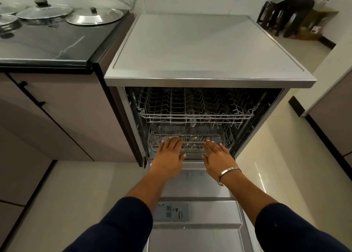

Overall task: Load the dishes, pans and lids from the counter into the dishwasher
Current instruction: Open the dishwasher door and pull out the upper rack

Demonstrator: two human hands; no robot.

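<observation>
Left hand (170, 157) and right hand (217, 157) flat, fingers straight, gripping nothing, at front edge of lower rack (190, 140) inside open dishwasher (207, 76). Door (200, 223) down. Lids (94, 16) at far edge of counter (47, 44).

At ten o'clock, the lids (44, 12) on the counter (43, 42) run off the left edge, so their count cannot be told. Whether the left hand (169, 156) and right hand (219, 156) touch the lower rack (190, 143) is unclear, and its dim contents are too small to name. At six o'clock the open door (200, 223) is cut by the bottom edge.
</observation>
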